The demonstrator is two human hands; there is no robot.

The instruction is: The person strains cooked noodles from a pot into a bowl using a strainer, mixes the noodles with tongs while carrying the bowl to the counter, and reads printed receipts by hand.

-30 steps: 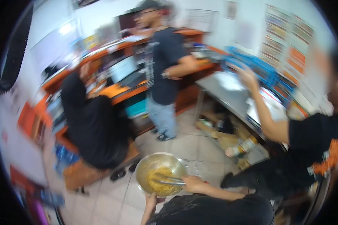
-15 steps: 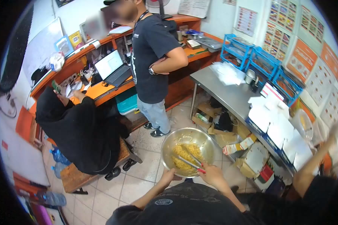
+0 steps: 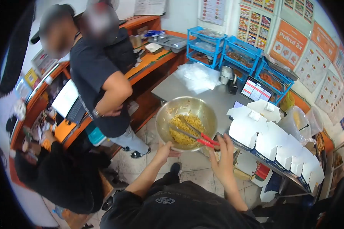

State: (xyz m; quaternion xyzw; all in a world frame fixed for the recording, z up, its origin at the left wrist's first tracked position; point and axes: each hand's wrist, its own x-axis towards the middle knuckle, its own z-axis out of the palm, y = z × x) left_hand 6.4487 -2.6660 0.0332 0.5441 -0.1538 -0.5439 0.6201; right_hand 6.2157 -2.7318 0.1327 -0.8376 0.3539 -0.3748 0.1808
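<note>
Held beside the surface point(image 3: 162, 90), the steel bowl point(image 3: 207, 114) seems rigid, slippery and best supported by its rim, gripped by the left hand point(image 3: 164, 151); the tongs point(image 3: 210, 139) are met by the right hand's point(image 3: 223, 158) spread fingers.

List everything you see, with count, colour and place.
bowl: one, silver, centre
noodles: one heap, yellow, in the bowl
tongs: one, silver and red, in the bowl
table: one, grey, beyond the bowl
boxes: several, white, on the table
racks: three, blue, back of the table
tablet: one, black-framed, before the racks
plastic sheets: one pile, whitish, on the table
desk: one, orange, left
laptop: one, dark, on the desk
posters: several, orange and white, upper right
other people: at least two, dark tops, left
left hand: one, bare, at the bowl's rim
right hand: one, bare, at the tongs' handles
</note>
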